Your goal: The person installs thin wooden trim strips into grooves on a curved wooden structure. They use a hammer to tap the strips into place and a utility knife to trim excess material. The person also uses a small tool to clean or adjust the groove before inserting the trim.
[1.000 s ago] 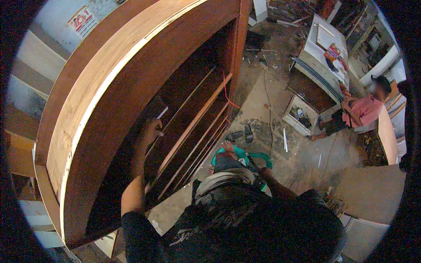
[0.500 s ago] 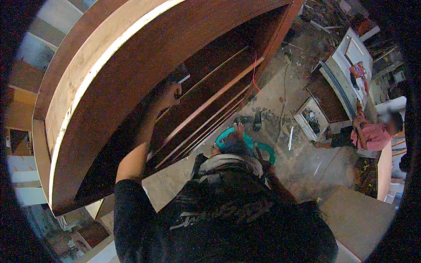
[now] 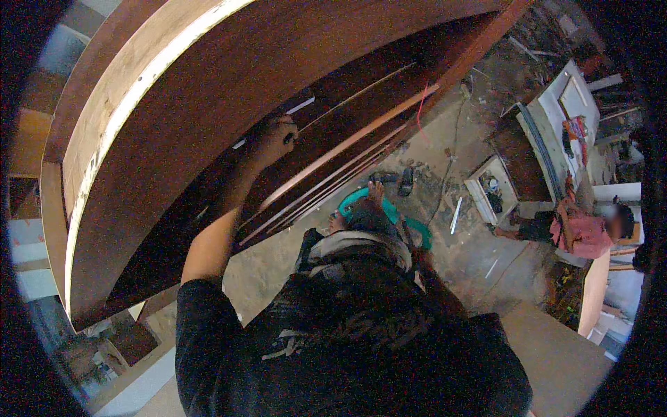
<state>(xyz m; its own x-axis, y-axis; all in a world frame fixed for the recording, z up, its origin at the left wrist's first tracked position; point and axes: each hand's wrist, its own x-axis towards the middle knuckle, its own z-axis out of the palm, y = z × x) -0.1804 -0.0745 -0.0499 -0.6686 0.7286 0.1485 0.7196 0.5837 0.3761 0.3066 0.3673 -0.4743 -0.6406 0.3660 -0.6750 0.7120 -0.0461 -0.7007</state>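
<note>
My left hand (image 3: 279, 139) reaches into a large brown wooden cabinet (image 3: 208, 90) with a curved front panel. Its fingers are curled in; what they hold, if anything, I cannot make out. Just beyond the fingers a short white strip (image 3: 301, 105) shows against the dark interior. Beside the hand run several long, thin wooden shelf edges (image 3: 351, 151). My right arm (image 3: 443, 295) hangs down at my side, and its hand is lost in shadow near my legs.
Below me is a teal plastic stool (image 3: 420, 235), with dark sandals (image 3: 405, 182) close by. A red cord (image 3: 421, 111) hangs at the cabinet's edge. To the right, a person in a pink shirt (image 3: 583, 231) is near a cabinet piece (image 3: 520, 163). White strips (image 3: 456, 215) lie on the floor.
My left hand has shifted slightly, and the white strip now shows apart from it, farther up. The view has tilted a little, moving the cabinet toward the upper left.
</note>
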